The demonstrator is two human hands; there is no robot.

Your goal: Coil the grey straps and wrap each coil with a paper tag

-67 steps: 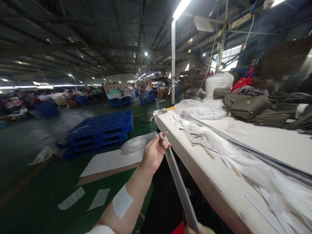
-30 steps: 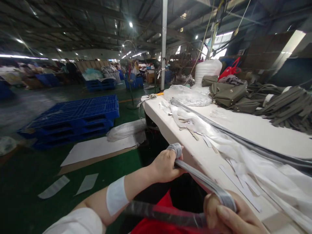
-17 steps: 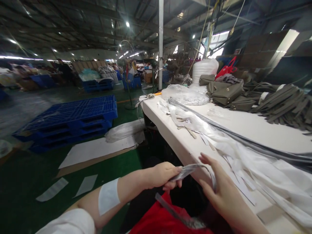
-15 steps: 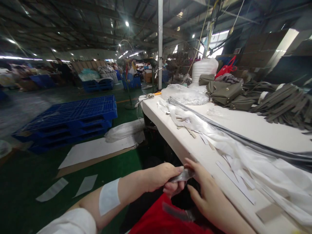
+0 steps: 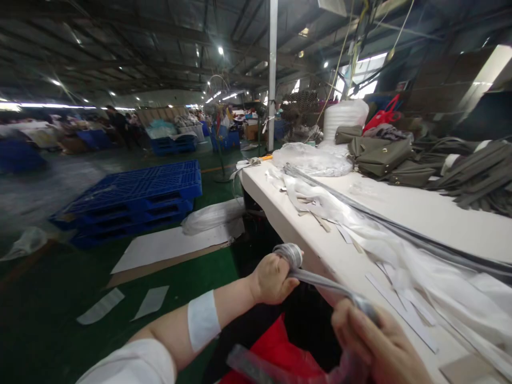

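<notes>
My left hand [image 5: 272, 280] is closed around a small coil of shiny grey strip [image 5: 290, 255], whose wound top shows above the fingers. From the coil, a length of the grey strip [image 5: 322, 279] runs taut to my right hand [image 5: 374, 333], which is closed on it at the table's front edge. Its further end, partly see-through and blurred, hangs below my right hand over red cloth [image 5: 276, 354] at my lap. Beside my hands, white fabric strips [image 5: 380, 248] and thin card pieces [image 5: 404, 312] lie along the white table [image 5: 416, 208].
Long dark grey strips [image 5: 372, 213] stretch across the table. Olive bags [image 5: 378, 157] and a pile of straps sit at its far right, near a white foam roll [image 5: 344, 118]. To the left, stacked blue pallets [image 5: 136, 192] and a white sheet [image 5: 160, 248] rest on the green floor.
My hands were close together at the strip; now they are apart. The left has risen and turned, showing the coil. The right has moved right and closed on the strip, drawing it tight.
</notes>
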